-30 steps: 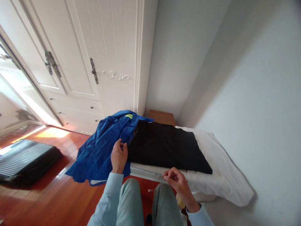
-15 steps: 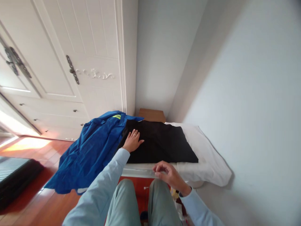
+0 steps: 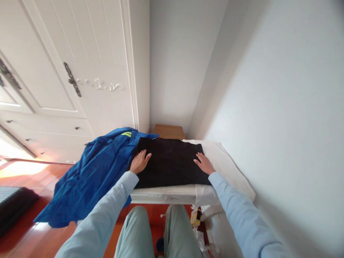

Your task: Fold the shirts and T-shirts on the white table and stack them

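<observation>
A black cloth garment lies spread over a narrow padded surface with a white cover; its exact kind I cannot make out. My left hand rests flat on the garment's left side, fingers stretched out. On its right side lies my right hand, also flat with the fingers apart. Left of the black cloth, a blue jacket with a yellow-green strip hangs over the edge toward the floor, partly behind my left sleeve.
A white wardrobe stands at the left, a pale wall at the right. Behind the surface is a brown wooden box-like piece. A dark-sided object sits on the red-brown floor. Small items lie below, near my knees.
My right hand has moved forward from the front edge and opened flat on the black garment's right side. My left hand has shifted toward the garment's left edge. The view has shifted slightly.
</observation>
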`<state>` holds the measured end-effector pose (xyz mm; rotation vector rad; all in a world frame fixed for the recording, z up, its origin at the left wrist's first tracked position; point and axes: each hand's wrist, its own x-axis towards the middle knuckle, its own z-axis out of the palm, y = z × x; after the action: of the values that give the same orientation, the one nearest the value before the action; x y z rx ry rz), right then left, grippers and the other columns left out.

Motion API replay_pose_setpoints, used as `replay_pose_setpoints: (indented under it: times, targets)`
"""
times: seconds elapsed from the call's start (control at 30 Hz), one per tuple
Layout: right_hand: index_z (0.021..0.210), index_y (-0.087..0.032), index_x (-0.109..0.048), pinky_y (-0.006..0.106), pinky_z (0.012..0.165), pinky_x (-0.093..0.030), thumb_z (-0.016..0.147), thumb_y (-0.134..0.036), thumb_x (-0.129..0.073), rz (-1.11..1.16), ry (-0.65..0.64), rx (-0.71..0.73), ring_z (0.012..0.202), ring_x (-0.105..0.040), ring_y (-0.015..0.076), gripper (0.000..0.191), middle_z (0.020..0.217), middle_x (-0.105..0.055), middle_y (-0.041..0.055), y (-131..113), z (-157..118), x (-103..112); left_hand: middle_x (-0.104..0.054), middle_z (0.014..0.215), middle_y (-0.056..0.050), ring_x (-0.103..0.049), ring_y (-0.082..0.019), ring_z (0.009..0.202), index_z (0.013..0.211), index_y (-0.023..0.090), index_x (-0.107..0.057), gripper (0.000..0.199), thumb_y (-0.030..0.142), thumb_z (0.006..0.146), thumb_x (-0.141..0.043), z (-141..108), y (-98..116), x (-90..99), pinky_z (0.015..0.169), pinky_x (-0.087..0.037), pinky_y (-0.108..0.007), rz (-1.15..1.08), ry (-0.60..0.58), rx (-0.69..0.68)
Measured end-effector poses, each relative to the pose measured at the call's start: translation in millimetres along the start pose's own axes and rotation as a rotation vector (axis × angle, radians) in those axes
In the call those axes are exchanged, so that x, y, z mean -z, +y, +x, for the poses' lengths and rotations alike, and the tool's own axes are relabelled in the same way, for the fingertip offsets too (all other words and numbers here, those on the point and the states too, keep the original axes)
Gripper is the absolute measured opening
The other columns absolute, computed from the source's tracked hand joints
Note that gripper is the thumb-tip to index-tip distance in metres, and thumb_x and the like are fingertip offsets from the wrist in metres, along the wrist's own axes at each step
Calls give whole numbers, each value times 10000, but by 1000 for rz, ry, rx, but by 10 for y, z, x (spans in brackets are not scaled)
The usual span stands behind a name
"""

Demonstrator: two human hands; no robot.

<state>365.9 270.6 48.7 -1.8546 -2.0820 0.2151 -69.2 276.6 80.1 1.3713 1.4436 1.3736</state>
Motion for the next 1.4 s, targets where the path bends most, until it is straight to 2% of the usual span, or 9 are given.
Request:
replay_pose_setpoints:
  times: [0.17, 0.3, 0.4, 0.53, 0.67, 0.77, 0.93, 1.1, 1.4]
  targets:
    - [1441, -80, -511, 457, 1224, -251, 982, -502, -405, -34, -8, 20, 1498, -311, 299, 632, 1573, -406, 193, -23, -33, -10, -677, 1137, -156, -577, -283, 1236, 936, 182, -591, 263, 439, 879, -605, 206, 151, 70, 1106, -391, -456, -189, 213, 161]
    - [1410, -69, -539, 480, 1216, -265, 967, -474, -433, -6, 2, -10, 1486, -331, 315, 610, 1554, -430, 204, -163, -33, 107, -665, 996, -109, -644, -215, 1048, 921, 175, -563, 216, 382, 860, -580, 201, 371, 143, 987, -483, -439, -309, 277, 234]
    - [1320, -103, -616, 510, 1198, -295, 955, -478, -441, 125, 144, -2, 1416, -437, 326, 551, 1463, -541, 204, -394, -110, 277, -666, 1033, -74, -649, -191, 1023, 973, 184, -592, 266, 328, 764, -669, -77, 573, 163, 963, -492, -389, -365, 288, 197]
    - [1104, -207, -696, 469, 1039, -476, 961, -543, -442, 516, 334, 75, 1133, -643, 291, 445, 1181, -714, 144, -913, -492, 479, -692, 1082, -80, -680, -191, 996, 1047, 202, -618, 289, 336, 794, -656, -896, 714, -7, 849, -531, -325, -639, 269, 188]
    - [1022, -201, -682, 358, 793, -566, 900, -560, -612, 969, -119, 105, 884, -712, 223, 385, 999, -750, 81, -1388, -1117, 412, -716, 1020, -118, -717, -184, 863, 973, 172, -631, 153, 172, 841, -554, -1783, 683, -355, 715, -560, -295, -890, 177, 694]
    - [1109, -192, -638, 333, 728, -568, 824, -559, -719, 1183, -340, -23, 853, -729, 208, 472, 998, -753, 72, -1550, -1491, 250, -716, 1019, -167, -733, -208, 867, 950, 132, -633, 177, 134, 880, -471, -2123, 702, -518, 734, -590, -316, -1007, 52, 940]
    - [1098, -198, -624, 335, 781, -568, 772, -503, -793, 1469, -361, -271, 870, -744, 203, 477, 1049, -765, 75, -1630, -1729, 124, -704, 949, -174, -730, -241, 874, 941, 138, -603, 150, 159, 897, -461, -2037, 889, -566, 790, -614, -363, -1115, -42, 931]
    - [1003, -189, -646, 333, 821, -577, 764, -405, -818, 1765, -286, -391, 906, -753, 207, 365, 1040, -780, 77, -1671, -1745, 100, -657, 906, -165, -712, -255, 817, 1050, 106, -575, 211, 259, 913, -526, -1746, 971, -714, 700, -622, -369, -1157, -198, 1148]
    - [895, -142, -676, 323, 896, -592, 815, -214, -747, 1978, -206, -626, 966, -751, 214, 129, 1008, -783, 132, -1488, -1593, 201, -672, 855, -101, -711, -191, 747, 933, 121, -590, 159, 242, 998, -511, -1587, 1008, -1024, 615, -607, -269, -1215, -122, 1104]
